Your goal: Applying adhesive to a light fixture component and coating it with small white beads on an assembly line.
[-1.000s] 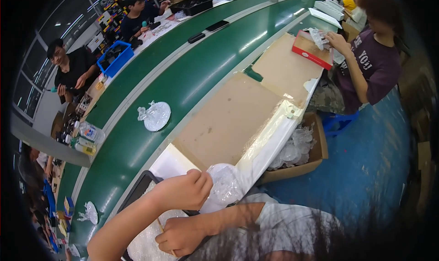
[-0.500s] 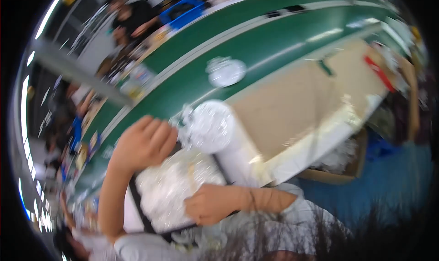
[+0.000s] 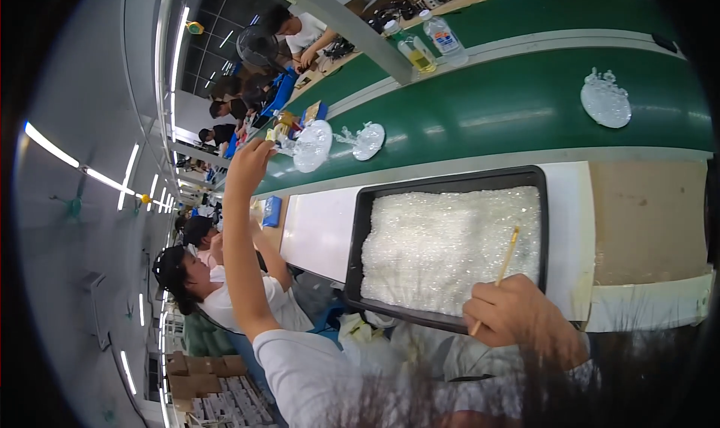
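Observation:
My left hand (image 3: 251,162) is stretched out to the far left, its fingers closed at the branching edge of a clear disc-shaped ornament (image 3: 313,148) over the green belt. The exact grip is partly hidden. Near the tray's front right corner, my right hand (image 3: 506,312) pinches a thin wooden brush-like stick (image 3: 508,257), its yellowish tip pointing up and away over the beads. Under it, a black rectangular tray (image 3: 545,225) holds a bed of small clear glittering beads (image 3: 450,240).
More clear disc ornaments, one nearby (image 3: 368,142) and one far right (image 3: 606,102), lie on the green belt (image 3: 480,106). Two bottles (image 3: 444,40) stand beyond it by a slanting post (image 3: 345,23). A co-worker in white (image 3: 225,293) sits left. Brown board (image 3: 649,218) lies right.
The view has swung left. My left hand has moved away from the tray toward the belt with the disc ornament. My right hand, earlier low on the beads, now shows the stick raised.

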Tool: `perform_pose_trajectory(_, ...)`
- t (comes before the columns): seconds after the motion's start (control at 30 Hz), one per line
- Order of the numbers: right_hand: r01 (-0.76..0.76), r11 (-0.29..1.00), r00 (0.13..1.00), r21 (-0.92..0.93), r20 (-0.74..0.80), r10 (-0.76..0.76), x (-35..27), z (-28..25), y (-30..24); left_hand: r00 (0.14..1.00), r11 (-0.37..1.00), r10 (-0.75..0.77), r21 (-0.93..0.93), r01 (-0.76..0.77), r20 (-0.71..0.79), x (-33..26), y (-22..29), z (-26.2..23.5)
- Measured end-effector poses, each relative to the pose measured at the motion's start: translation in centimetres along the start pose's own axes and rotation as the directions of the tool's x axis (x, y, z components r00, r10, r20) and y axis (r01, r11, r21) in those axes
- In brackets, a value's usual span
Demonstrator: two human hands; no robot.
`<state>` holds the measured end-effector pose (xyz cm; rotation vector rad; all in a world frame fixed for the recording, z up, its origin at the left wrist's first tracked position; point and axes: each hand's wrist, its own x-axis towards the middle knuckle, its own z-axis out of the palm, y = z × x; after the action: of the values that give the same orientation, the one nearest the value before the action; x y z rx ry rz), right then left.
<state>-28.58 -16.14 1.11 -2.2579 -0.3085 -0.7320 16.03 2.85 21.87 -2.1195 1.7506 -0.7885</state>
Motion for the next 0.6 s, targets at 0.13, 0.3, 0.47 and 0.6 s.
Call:
perform_pose_trajectory(0.13, 0.044, 0.995, 0.999, 0.084, -0.004, -0.044, 1.0, 0.5, 0.9, 0.978, 0.988, -0.141, 0.086, 0.129, 0.156, -5.1, -7.3, 4.5)
perform_pose_trajectory(0.3, -0.026, 0.997, 1.0, 0.067, 0.009, 0.026, 0.3, -0.1, 0.3, 0.882, 0.93, -0.359, 0.195, 0.311, 0.306, -6.0, -12.5, 13.4)
perform_pose_trajectory(0.47, 0.047, 0.999, 0.999, -0.014, -0.025, -0.048, 0.6, 0.1, 1.3, 0.847, 0.849, -0.48, 0.367, 0.381, 0.229, -9.8, -15.7, 19.4)
perform_pose_trajectory(0.6, -0.001, 0.998, 1.0, 0.06, 0.008, 0.001, 1.3, -0.9, 1.6, 0.805, 0.801, -0.556, 0.393, 0.452, 0.207, -10.7, -17.0, 24.1)
